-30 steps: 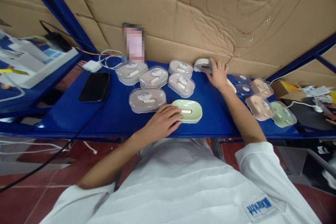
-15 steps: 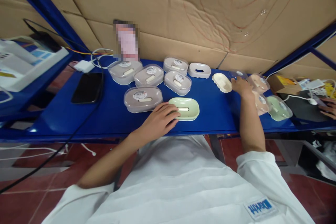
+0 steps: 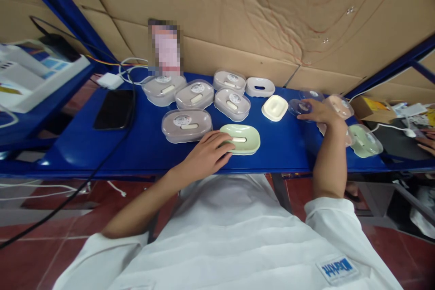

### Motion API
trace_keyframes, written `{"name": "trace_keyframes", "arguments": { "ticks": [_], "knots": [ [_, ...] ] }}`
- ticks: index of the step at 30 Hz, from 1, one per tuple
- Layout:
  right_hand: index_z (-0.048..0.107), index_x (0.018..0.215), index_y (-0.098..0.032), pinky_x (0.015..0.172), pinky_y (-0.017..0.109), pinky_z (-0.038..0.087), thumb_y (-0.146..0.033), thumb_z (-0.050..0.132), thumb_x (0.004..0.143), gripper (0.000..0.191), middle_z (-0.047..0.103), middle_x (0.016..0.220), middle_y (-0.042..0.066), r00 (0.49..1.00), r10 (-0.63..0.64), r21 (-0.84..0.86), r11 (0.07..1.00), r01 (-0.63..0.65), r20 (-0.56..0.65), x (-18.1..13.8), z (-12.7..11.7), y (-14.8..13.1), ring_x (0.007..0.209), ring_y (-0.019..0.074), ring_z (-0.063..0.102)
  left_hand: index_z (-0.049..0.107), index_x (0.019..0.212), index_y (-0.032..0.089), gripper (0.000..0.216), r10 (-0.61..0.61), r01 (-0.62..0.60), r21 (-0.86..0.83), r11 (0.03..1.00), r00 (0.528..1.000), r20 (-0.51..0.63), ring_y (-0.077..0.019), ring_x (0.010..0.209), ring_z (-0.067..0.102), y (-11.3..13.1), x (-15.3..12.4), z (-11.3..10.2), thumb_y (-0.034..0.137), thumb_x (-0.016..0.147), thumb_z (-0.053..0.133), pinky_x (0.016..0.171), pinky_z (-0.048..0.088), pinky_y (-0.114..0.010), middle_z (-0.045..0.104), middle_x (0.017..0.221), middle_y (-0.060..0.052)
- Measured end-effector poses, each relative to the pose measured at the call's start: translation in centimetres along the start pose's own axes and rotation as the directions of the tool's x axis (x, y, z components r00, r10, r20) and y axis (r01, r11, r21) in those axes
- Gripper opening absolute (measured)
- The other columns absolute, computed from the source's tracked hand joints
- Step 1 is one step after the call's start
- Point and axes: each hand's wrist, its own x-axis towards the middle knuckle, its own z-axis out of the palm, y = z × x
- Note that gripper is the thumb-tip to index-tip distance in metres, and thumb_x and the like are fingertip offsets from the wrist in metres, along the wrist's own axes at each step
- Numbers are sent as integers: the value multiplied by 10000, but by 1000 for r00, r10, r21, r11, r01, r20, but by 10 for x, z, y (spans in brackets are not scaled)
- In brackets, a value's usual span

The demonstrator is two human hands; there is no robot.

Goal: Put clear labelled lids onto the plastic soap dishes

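Note:
A light green soap dish [image 3: 249, 138] with a pale bar across its middle slot sits near the table's front edge. My left hand [image 3: 215, 148] grips its left end, fingers over the rim. To the right, my right hand [image 3: 318, 111] has its fingers on a clear plastic lid [image 3: 299, 107] with a round label. Behind that hand lies another clear lid [image 3: 311, 95]. Left of the lids is a small cream-coloured dish [image 3: 274, 108] with rounded corners. An off-white dish [image 3: 260, 87] with a dark slot stands at the back.
Several greyish soap boxes with clear lids [image 3: 186, 125] stand left of the green dish. Peach boxes [image 3: 340, 106] and a green box [image 3: 365, 140] are at the right. A black phone [image 3: 114, 109] and a white charger [image 3: 110, 81] lie left. Cardboard [image 3: 217, 18] closes the back.
The cream dish has shifted left and now lies squarely on the table. My right hand has moved slightly right and down, onto the clear lid. The left hand keeps its place on the green dish.

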Motion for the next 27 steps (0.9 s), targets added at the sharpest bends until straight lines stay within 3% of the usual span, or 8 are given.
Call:
{"name": "trace_keyframes", "arguments": {
  "ticks": [4, 7, 9, 11, 14, 17, 21, 27],
  "knots": [
    [561, 1620, -162, 1193, 592, 512, -520, 944, 789, 983, 652, 1516, 238, 997, 10, 9, 1000, -10, -79, -2, -1, -5, 1415, 447, 616, 738, 1212, 174, 177, -24, 24, -3, 1000, 1000, -16, -333, 1398, 632, 1, -1, 0, 179, 1079, 621, 1159, 573, -541, 635, 1473, -190],
    [614, 1546, -132, 1208, 533, 489, -524, 869, 888, 807, 651, 1490, 242, 979, -31, 8, 999, 33, -204, -13, -7, -17, 1396, 393, 616, 716, 1285, 195, 224, -71, 70, -37, 997, 997, -12, -338, 1474, 587, 2, -3, 0, 182, 1079, 631, 1211, 552, -554, 572, 1549, -191],
    [629, 1512, -141, 1229, 511, 464, -571, 773, 974, 704, 650, 1482, 231, 927, -127, 33, 988, 148, -353, -25, -9, -34, 1393, 359, 611, 655, 1405, 211, 322, -124, 122, -59, 991, 992, -20, -343, 1521, 555, 3, -4, 1, 212, 1084, 645, 1240, 540, -559, 525, 1603, -197],
    [660, 1469, -183, 1209, 505, 498, -634, 724, 1001, 653, 673, 1457, 195, 839, -311, 98, 915, 391, -446, -41, -4, -60, 1355, 339, 643, 556, 1532, 222, 463, -178, 174, -85, 981, 984, -33, -350, 1554, 531, 5, -4, 1, 246, 1084, 668, 1256, 535, -557, 468, 1663, -212],
    [690, 1443, -263, 1178, 509, 558, -663, 708, 1014, 587, 698, 1476, 131, 691, -654, 233, 652, 721, -308, -68, 20, -110, 1353, 325, 681, 419, 1646, 241, 637, -223, 215, -117, 970, 973, -62, -361, 1597, 490, 6, -6, 2, 263, 1074, 698, 1268, 529, -558, 381, 1741, -225],
    [646, 1538, -290, 1244, 511, 528, -596, 693, 1056, 574, 643, 1583, 128, 542, -824, 274, 489, 828, -168, -91, 53, -153, 1462, 317, 632, 348, 1695, 277, 739, -238, 226, -130, 965, 967, -86, -383, 1635, 436, 3, -8, 4, 300, 1063, 728, 1283, 500, -607, 334, 1775, -222],
    [472, 1707, -305, 1314, 600, 449, -545, 603, 1111, 656, 475, 1743, 151, 529, -827, 118, 516, 848, -191, -113, 87, -175, 1637, 353, 441, 382, 1682, 289, 733, -260, 248, -175, 953, 965, -45, -371, 1622, 458, -2, -10, 9, 342, 1051, 751, 1295, 486, -606, 396, 1746, -203],
    [405, 1748, -321, 1349, 650, 387, -523, 696, 1060, 774, 409, 1790, 135, 432, -873, -62, 456, 888, -225, -122, 98, -173, 1712, 387, 273, 497, 1599, 283, 594, -259, 251, -171, 953, 966, -25, -338, 1583, 510, -3, -8, 9, 339, 1059, 738, 1320, 465, -563, 493, 1681, -168]
  ]
}}
